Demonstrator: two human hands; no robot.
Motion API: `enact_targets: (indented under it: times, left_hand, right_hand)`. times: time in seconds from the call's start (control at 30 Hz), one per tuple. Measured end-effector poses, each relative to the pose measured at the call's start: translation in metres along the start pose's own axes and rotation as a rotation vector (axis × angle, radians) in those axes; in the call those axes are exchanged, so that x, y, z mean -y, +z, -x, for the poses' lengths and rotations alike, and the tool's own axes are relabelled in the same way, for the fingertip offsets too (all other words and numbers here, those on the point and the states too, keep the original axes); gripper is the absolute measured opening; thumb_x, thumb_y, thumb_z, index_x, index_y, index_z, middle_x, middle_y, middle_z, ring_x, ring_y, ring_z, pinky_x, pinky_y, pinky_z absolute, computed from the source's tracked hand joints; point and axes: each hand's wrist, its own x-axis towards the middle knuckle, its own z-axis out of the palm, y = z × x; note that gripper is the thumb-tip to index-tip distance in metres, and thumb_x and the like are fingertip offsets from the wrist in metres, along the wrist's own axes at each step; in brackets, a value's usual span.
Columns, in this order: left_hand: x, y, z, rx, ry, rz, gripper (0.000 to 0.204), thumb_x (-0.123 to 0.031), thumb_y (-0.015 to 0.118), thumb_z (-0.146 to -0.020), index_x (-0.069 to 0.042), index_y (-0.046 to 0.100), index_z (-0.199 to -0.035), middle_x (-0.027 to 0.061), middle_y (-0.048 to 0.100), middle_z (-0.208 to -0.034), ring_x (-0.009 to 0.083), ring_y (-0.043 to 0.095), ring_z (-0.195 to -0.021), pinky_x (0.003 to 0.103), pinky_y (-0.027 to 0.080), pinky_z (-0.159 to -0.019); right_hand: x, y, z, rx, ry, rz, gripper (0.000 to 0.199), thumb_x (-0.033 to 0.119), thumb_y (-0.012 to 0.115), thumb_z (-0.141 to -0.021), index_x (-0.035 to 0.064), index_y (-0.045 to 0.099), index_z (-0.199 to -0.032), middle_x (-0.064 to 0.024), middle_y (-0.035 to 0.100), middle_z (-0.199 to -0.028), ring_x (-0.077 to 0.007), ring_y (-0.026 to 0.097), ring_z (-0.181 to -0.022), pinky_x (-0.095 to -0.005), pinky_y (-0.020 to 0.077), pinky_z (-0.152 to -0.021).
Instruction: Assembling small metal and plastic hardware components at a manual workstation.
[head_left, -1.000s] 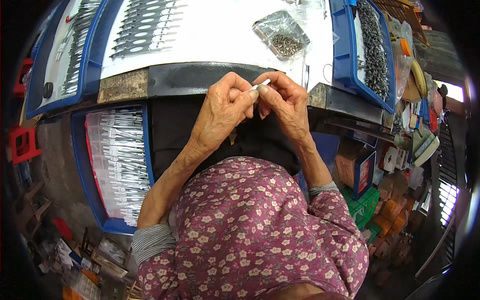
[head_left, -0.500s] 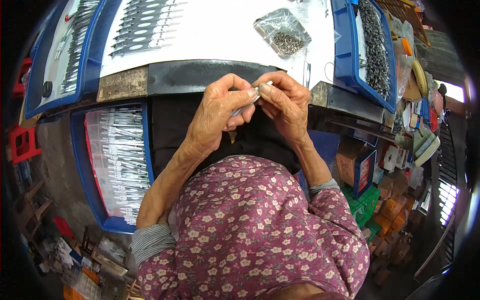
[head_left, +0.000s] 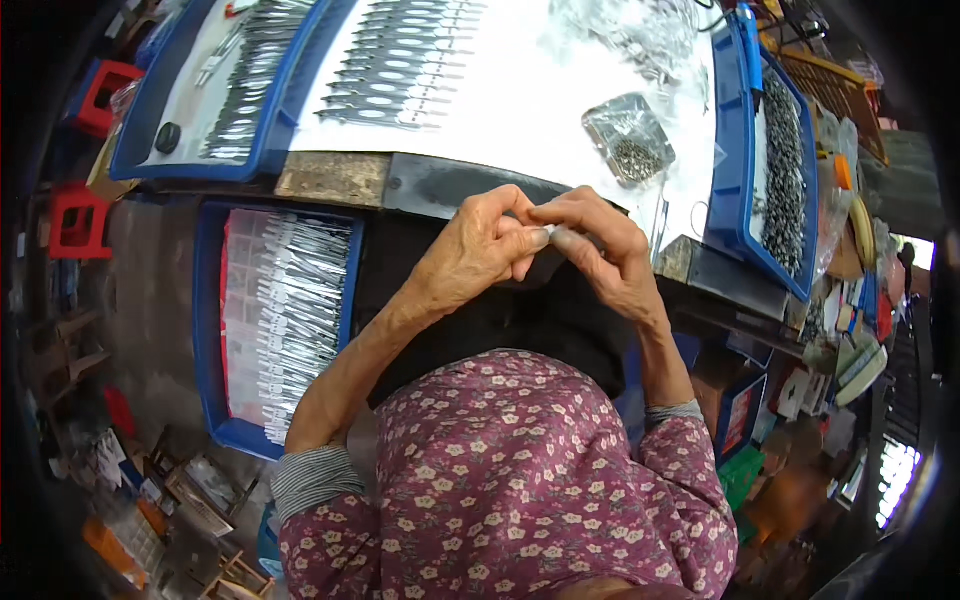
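Note:
My left hand (head_left: 478, 252) and my right hand (head_left: 598, 248) meet just below the table's front edge, fingertips pinched together on a small silvery metal part (head_left: 553, 237). Most of the part is hidden by the fingers. Rows of flat shiny metal blades (head_left: 400, 62) lie on the white tabletop (head_left: 540, 110) beyond the hands. A clear bag of small dark metal pieces (head_left: 630, 148) rests on the table just above my right hand.
A blue tray of metal blades (head_left: 285, 310) sits low at my left. Another blue tray (head_left: 215, 85) holds blades at the upper left. A blue bin of small dark parts (head_left: 785, 160) stands at the right. Red stools (head_left: 75, 215) and clutter fill the floor.
Both hands stay pinched together on the small part; the fingers have shifted slightly around it. Nothing else has moved.

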Motion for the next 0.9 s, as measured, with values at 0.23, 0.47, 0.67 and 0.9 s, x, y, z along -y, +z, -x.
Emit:
enact_targets:
  times: [0.23,0.47,0.67,0.9]
  left_hand:
    - [-0.029,-0.029,0.004,-0.047,0.081,-0.355,0.015,-0.011,0.052,-0.087,-0.003,0.047,-0.097,-0.0004,0.050,-0.056,0.0034,0.040,-0.044,0.017,0.030,-0.040]
    - [-0.051,-0.048,0.006,-0.367,0.408,-0.899,0.022,-0.009,0.052,-0.085,-0.001,0.053,-0.104,0.0085,0.060,-0.074,0.0154,0.057,-0.065,0.026,0.046,-0.058]
    - [-0.082,-0.087,0.013,-0.775,0.700,-0.952,0.022,-0.008,0.052,-0.084,0.001,0.056,-0.103,0.0161,0.062,-0.095,0.0256,0.061,-0.089,0.034,0.049,-0.077]
    - [-0.097,-0.161,0.024,-0.925,0.573,-0.935,0.019,-0.007,0.051,-0.083,0.003,0.058,-0.098,0.0126,0.063,-0.088,0.0187,0.061,-0.083,0.028,0.047,-0.074]
  right_hand:
    - [0.015,0.010,-0.034,-0.004,-0.593,0.854,0.027,0.001,0.062,-0.071,0.0061,0.059,-0.097,-0.0089,0.055,-0.091,-0.0247,0.053,-0.077,-0.0335,0.0438,-0.063]
    - [0.009,0.011,-0.080,-0.039,-0.742,0.888,0.027,0.005,0.057,-0.065,0.0032,0.053,-0.092,-0.0074,0.049,-0.085,-0.0225,0.052,-0.073,-0.0316,0.0452,-0.058]
    - [-0.010,-0.015,-0.165,-0.266,-0.693,0.849,0.006,0.005,0.061,-0.078,0.0026,0.056,-0.080,-0.0081,0.050,-0.069,-0.0204,0.050,-0.056,-0.0315,0.0401,-0.048]
    - [-0.045,-0.026,-0.248,-0.338,-0.454,1.026,0.009,0.010,0.058,-0.079,0.0022,0.058,-0.074,-0.0097,0.056,-0.074,-0.0239,0.054,-0.060,-0.0353,0.0441,-0.058]
